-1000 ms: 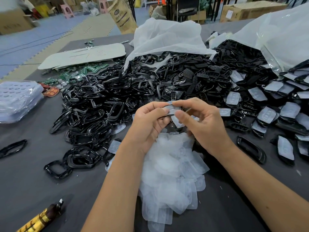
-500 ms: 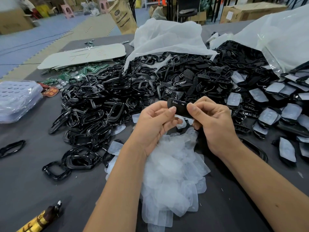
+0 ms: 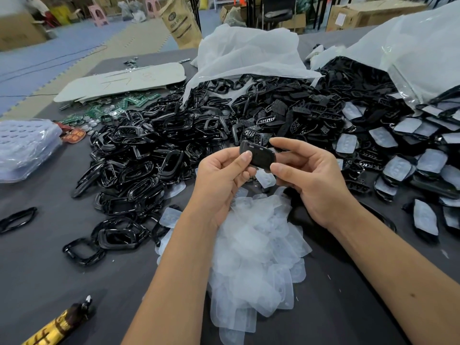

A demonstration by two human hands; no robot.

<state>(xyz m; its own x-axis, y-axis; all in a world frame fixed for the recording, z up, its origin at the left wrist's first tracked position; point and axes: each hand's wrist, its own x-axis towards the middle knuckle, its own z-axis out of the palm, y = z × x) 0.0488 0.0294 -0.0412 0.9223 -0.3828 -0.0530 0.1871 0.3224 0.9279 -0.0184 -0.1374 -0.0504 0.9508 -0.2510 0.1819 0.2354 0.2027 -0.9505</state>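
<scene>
1. Right now the black shell (image 3: 258, 156) is held up above the middle of the worktop (image 3: 49, 270), pinched from both ends. The left hand (image 3: 221, 180) presses its thumb over curled fingers (image 3: 245, 155) on the left end, and the right hand (image 3: 311, 180) nips the right end between thumb and forefinger. Both grips are closed on it and hold nothing else.
2. It is a small rounded oblong moulding, smooth and faintly glossy, with pale slots along its upper rim. The side facing me is plain, so I cannot tell whether a pad is seated inside.
3. Directly beneath the hands, running toward the near edge, lies a loose drift of clear pads (image 3: 256, 257). They are soft, milky, flat tongues with small button bumps.
4. I'd judge the job well short of halfway. Along the right edge lie fitted shells (image 3: 398, 168), each showing a pale pad, but the heap of bare black parts across the far half is much bigger and the pad drift is thick.
5. Left of centre sprawl ring frames (image 3: 139, 165), hard, shiny, hollow loops, with a few strays near the left edge.
6. Further out, white bags (image 3: 246, 53) spill parts at the far edge. Green circuit boards (image 3: 129, 100) and a cardboard sheet (image 3: 124, 80) lie toward the far left corner, bubbled blister trays (image 3: 25, 145) sit on the left edge, and a yellow tube (image 3: 57, 327) lies at the near left corner.
</scene>
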